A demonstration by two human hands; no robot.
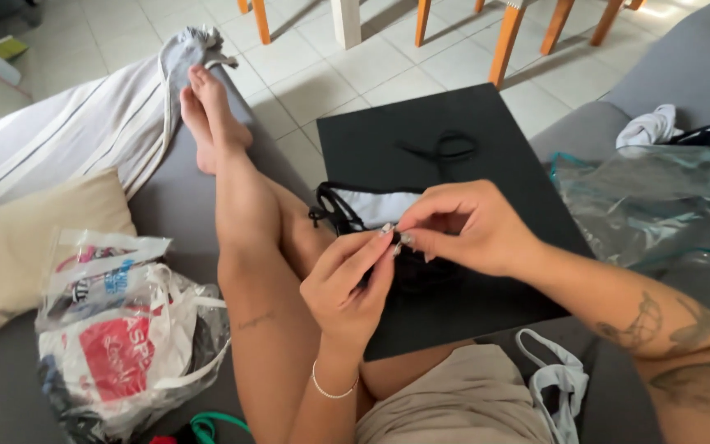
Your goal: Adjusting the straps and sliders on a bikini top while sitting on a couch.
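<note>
over the black board on her lap, left hand and right hand both pinch the black-and-white garment, grip clenched on its dark edge; a plastic bag lies beside on the sofa.

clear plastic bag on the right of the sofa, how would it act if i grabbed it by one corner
The crinkled clear plastic bag with teal edging would probably sag and fold rather than keep its shape, since it already lies rumpled. It looks thin and almost empty, so likely very light. Its glossy surface suggests it may slip on the grey sofa.
</note>
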